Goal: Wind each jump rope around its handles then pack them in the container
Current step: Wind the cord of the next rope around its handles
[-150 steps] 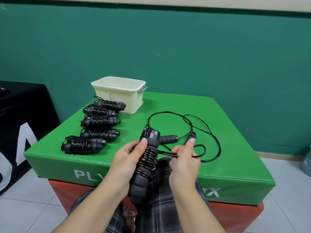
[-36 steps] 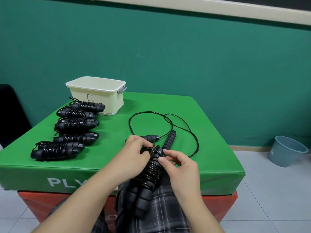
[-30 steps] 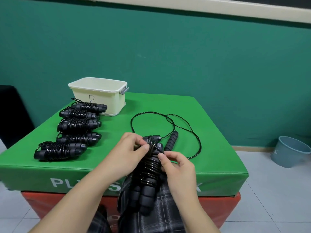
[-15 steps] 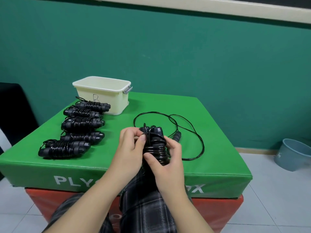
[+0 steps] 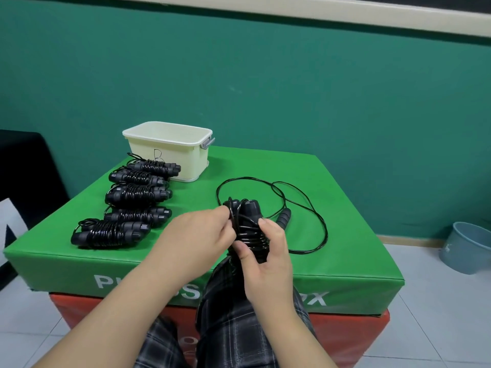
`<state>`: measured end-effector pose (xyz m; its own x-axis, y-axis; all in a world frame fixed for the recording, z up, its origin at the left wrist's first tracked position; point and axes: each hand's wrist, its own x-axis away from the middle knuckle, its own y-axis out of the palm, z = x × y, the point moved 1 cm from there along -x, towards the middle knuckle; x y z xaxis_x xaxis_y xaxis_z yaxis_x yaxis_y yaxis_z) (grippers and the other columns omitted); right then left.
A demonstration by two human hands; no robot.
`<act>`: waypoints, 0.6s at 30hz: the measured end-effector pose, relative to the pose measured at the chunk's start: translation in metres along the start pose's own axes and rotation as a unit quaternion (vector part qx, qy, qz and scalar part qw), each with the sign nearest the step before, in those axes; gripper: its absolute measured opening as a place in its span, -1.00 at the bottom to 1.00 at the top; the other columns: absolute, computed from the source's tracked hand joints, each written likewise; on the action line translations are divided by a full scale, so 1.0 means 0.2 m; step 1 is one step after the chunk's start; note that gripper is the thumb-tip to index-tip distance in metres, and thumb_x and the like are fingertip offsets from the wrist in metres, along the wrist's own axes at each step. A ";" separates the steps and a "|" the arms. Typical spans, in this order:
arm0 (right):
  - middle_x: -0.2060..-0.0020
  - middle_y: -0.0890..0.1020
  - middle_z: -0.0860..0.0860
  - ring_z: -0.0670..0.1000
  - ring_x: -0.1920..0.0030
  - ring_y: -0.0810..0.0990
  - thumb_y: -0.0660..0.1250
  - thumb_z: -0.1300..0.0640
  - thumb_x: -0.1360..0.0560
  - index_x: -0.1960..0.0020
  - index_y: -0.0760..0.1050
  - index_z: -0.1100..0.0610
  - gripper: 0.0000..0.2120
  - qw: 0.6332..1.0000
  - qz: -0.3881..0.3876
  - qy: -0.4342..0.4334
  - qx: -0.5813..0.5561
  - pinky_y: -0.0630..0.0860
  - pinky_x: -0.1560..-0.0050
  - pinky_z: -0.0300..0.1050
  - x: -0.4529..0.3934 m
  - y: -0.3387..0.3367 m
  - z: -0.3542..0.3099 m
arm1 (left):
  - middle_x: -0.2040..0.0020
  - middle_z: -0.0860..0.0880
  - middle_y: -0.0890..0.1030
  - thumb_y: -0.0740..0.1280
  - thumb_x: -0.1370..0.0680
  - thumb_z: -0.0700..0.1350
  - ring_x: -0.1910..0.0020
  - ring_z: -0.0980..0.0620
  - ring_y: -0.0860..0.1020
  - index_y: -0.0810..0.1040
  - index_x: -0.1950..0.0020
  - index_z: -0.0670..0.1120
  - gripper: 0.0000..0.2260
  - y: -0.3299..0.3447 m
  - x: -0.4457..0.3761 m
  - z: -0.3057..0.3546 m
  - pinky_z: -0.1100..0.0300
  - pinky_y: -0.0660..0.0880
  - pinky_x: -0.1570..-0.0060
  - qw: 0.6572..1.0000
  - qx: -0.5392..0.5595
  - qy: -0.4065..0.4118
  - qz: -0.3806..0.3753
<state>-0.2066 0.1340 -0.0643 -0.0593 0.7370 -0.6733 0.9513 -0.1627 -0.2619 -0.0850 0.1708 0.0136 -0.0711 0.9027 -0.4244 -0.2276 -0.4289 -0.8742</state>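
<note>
Six ropes now look wound: five lie in a row, one is in the hands.

Both hands have lifted the bundle [image 5: 247, 229] upright since a second ago; the right hand [image 5: 265, 258] grips it, the left hand [image 5: 202, 235] pinches the cord. One loose rope [image 5: 292, 208] waits mid-frame on the green table [image 5: 345, 235]. Five wound ropes [image 5: 132, 205] sit left, below the cream container [image 5: 170, 147]. Green wall, tiled floor, grey bucket [image 5: 467, 248] at right.
</note>
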 end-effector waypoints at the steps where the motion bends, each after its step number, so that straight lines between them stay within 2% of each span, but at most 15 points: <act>1: -0.21 0.49 -0.05 -0.50 -0.09 0.35 0.33 -0.13 -0.45 -0.21 0.33 -0.08 -0.62 0.999 -0.028 0.026 0.009 0.26 -0.01 -0.62 0.00 0.00 0.00 | 0.39 0.02 0.35 0.06 -0.61 -0.01 0.33 -0.06 0.36 0.14 0.31 -0.02 -0.70 0.01 0.01 0.00 0.06 0.22 0.32 1.000 -0.015 0.003 0.006; 3: -0.24 0.49 -0.11 -0.26 -0.11 0.48 0.35 -0.08 -0.50 -0.26 0.29 -0.06 -0.59 0.991 -0.093 0.089 0.018 0.38 0.03 -0.39 -0.01 -0.01 -0.02 | 0.44 0.05 0.28 0.05 -0.60 -0.02 0.37 -0.08 0.33 0.09 0.34 0.00 -0.69 0.02 0.02 0.01 0.08 0.17 0.35 0.999 -0.016 0.027 0.016; 5: -0.21 0.53 -0.05 0.03 -0.09 0.55 0.32 -0.06 -0.52 -0.29 0.22 -0.05 -0.57 0.981 -0.134 0.141 0.028 0.45 0.01 -0.07 -0.03 -0.01 -0.03 | 0.50 0.06 0.28 0.08 -0.51 -0.04 0.49 -0.10 0.34 0.13 0.36 -0.01 -0.74 0.05 0.04 0.03 0.13 0.18 0.48 0.993 -0.043 0.104 0.019; 7: -0.14 0.55 -0.01 0.12 -0.02 0.56 0.28 -0.07 -0.53 -0.26 0.15 -0.09 -0.59 0.974 -0.150 0.161 0.052 0.48 0.05 0.05 -0.05 0.00 -0.05 | 0.55 0.04 0.30 0.11 -0.46 -0.05 0.59 -0.05 0.33 0.16 0.34 -0.02 -0.80 0.07 0.06 0.04 0.20 0.11 0.55 0.991 -0.054 0.116 0.027; 10: -0.12 0.56 0.00 0.12 0.00 0.56 0.28 -0.11 -0.51 -0.26 0.17 -0.08 -0.58 0.970 -0.151 0.183 0.049 0.48 0.07 0.04 -0.06 -0.01 -0.08 | 0.46 0.07 0.25 0.06 -0.53 -0.02 0.46 -0.05 0.28 0.15 0.29 -0.04 -0.78 0.11 0.06 0.03 0.14 0.14 0.40 0.997 -0.003 0.075 0.020; 12: -0.08 0.57 -0.04 0.07 0.03 0.57 0.31 -0.15 -0.49 -0.26 0.19 -0.07 -0.54 0.967 -0.153 0.197 0.043 0.48 0.11 -0.01 -0.07 -0.02 -0.09 | 0.42 0.05 0.30 0.05 -0.60 -0.01 0.38 -0.05 0.32 0.16 0.29 -0.02 -0.73 0.13 0.05 0.00 0.07 0.14 0.37 0.998 0.039 0.033 0.026; 15: -0.07 0.55 -0.09 0.02 0.05 0.57 0.36 -0.18 -0.45 -0.29 0.17 -0.07 -0.45 0.963 -0.175 0.194 0.064 0.48 0.13 -0.04 -0.07 -0.02 -0.09 | 0.47 0.05 0.35 0.15 -0.60 -0.03 0.45 0.04 0.32 0.25 0.35 -0.06 -0.68 0.13 0.02 -0.03 0.13 0.16 0.43 0.988 0.153 -0.030 0.021; 18: -0.24 0.47 -0.06 0.06 -0.08 0.57 0.41 -0.19 -0.40 -0.40 0.08 -0.02 -0.26 0.957 -0.203 0.169 0.121 0.42 0.12 -0.10 -0.06 -0.01 -0.10 | 0.60 0.10 0.23 0.23 -0.57 0.05 0.55 0.12 0.19 0.24 0.46 -0.05 -0.57 0.14 0.00 -0.05 0.16 0.12 0.45 0.954 0.287 -0.086 -0.027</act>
<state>-0.2027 0.1383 -0.0420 -0.2688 0.9351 -0.2311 0.7698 0.0644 -0.6350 -0.0825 0.1588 -0.0133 -0.1905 0.9366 -0.2940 -0.7260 -0.3360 -0.6000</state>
